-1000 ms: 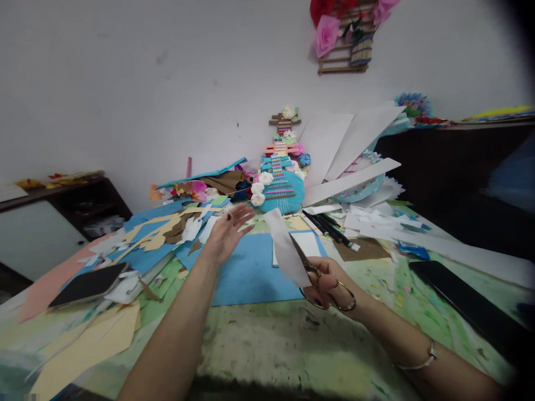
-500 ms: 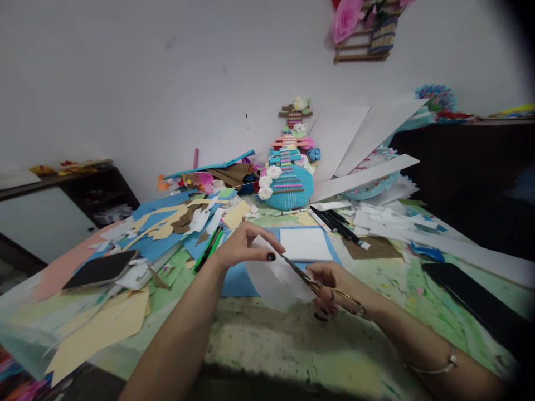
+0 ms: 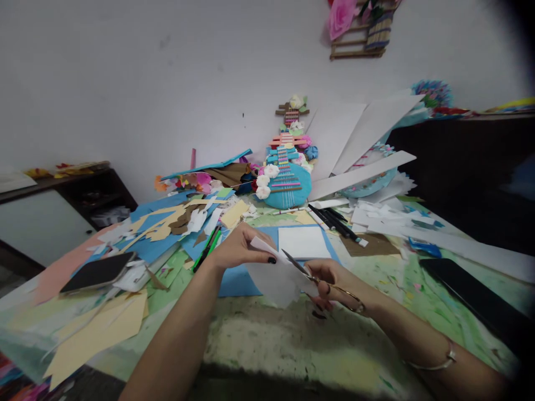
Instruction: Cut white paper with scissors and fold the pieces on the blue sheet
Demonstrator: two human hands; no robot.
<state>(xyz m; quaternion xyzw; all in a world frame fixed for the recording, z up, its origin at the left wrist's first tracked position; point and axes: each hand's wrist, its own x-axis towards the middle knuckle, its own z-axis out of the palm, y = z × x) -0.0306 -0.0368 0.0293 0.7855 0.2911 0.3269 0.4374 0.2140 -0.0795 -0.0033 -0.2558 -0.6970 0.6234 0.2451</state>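
Note:
My left hand (image 3: 240, 250) pinches the top edge of a white paper sheet (image 3: 273, 278), held just above the table. My right hand (image 3: 330, 278) grips gold-handled scissors (image 3: 317, 275), fingers through the loops. The blades are parted and point up-left into the paper near my left thumb. Under both hands lies a blue sheet (image 3: 238, 278) with a white square card (image 3: 304, 243) on it.
A green pen (image 3: 208, 248) lies left of my left hand. A phone (image 3: 97, 272) rests at the left, another dark phone (image 3: 472, 295) at the right. Black markers (image 3: 334, 223), paper scraps and a blue paper guitar (image 3: 287, 178) crowd the back of the paint-stained table (image 3: 292, 340).
My left hand came back from the far scraps and pinched the white paper. The paper dropped from upright to low over the table, and the scissor blades now bite into it.

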